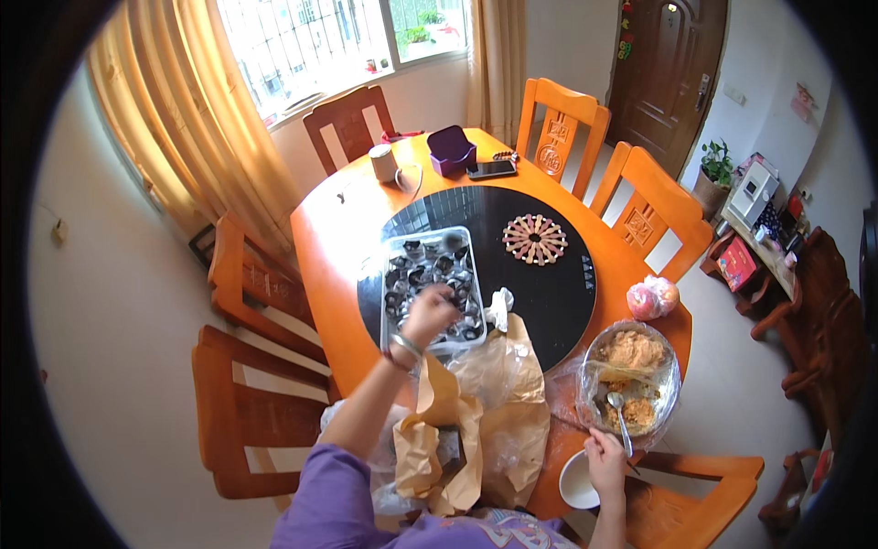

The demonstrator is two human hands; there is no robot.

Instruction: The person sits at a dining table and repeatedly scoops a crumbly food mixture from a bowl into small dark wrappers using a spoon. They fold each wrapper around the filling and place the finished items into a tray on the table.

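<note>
My left hand (pixel 433 312), blurred, is over a clear plastic tray (pixel 473 274) that holds many small black dough-like pieces (pixel 416 276) in rows. Whether its fingers grip one of them cannot be made out. My right hand (pixel 606 461) is closed around a thin dark utensil (pixel 634 469), mostly hidden by the fingers. Just left of that hand stands a white bowl (pixel 578 482). Beyond it is a large metal bowl (pixel 675 384), partly covered with cling film, with orange-brown minced filling (pixel 632 351). A metal spoon (pixel 619 412) leans in this bowl.
Crumpled brown paper (pixel 511 439) and plastic bags cover the table's near edge. Bagged apples (pixel 643 302), a round trivet (pixel 535 239), a phone (pixel 492 169), a purple box (pixel 451 154) and a beige cylinder (pixel 383 163) are on the table. Wooden chairs (pixel 254 412) surround it.
</note>
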